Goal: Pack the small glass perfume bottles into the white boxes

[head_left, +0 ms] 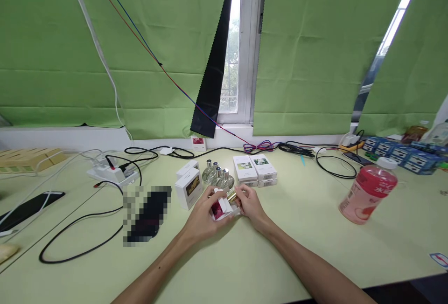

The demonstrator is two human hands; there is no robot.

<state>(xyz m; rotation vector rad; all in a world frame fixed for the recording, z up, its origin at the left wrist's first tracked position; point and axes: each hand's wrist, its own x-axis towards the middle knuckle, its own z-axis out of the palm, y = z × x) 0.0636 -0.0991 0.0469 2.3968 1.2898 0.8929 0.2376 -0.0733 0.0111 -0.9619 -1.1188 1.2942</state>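
Observation:
A small white box with a dark pink picture [217, 209] is wrapped in the fingers of my left hand [204, 215], its flap raised. My right hand [250, 203] pinches a gold-capped item [232, 196] at the box's open right end; the lower part of the item is hidden. Just beyond my hands stand several glass bottles with silver caps [218, 173]. White boxes stand to their left [189, 187], and more white boxes with flower pictures lie stacked to their right [245, 169].
A pink drink bottle [369, 191] leans at the right on the table [315, 243]. At the left are a power strip [112, 173], black cables and a phone [31, 208]. Blue boxes [402, 155] line the back right. A pixelated dark object [150, 215] lies left of my left hand.

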